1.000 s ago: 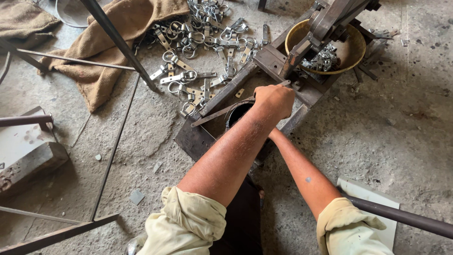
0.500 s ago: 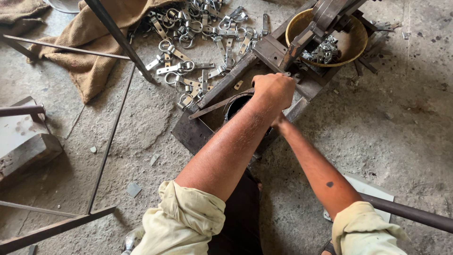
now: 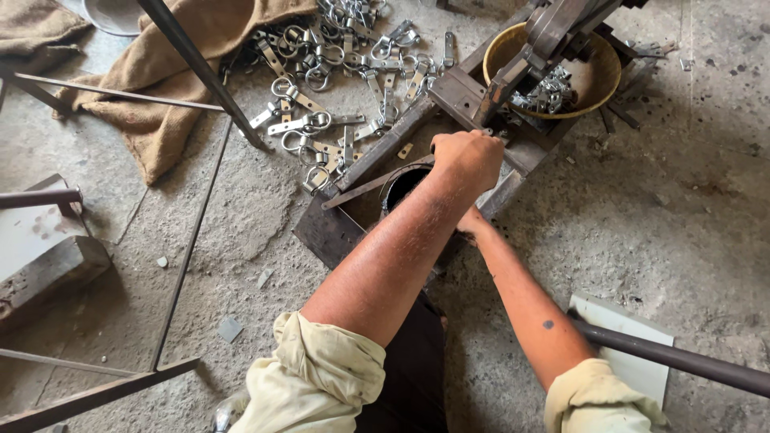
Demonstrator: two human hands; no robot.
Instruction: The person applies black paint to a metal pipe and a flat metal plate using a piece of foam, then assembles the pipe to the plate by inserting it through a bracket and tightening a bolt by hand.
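Bright, even daylight on a sharp, wide-angle view from above.

Soft light falls from about 12 o'clock, so shadows are short and faint: a dim one lies under the left hand (image 3: 468,157) toward 6 o'clock, and a thin one follows the slanted steel rod (image 3: 200,68) at 11 o'clock. The metal clasps (image 3: 337,72) at 12 o'clock throw small white glints, without blown-out glare. The yellow bowl (image 3: 603,76) at 1 o'clock is lit evenly. The concrete floor (image 3: 690,208) at 3 o'clock shows crisp grain. Focus holds across the middle; the pale sleeves at 6 o'clock look slightly soft, and straight rods bow a little near the edges.
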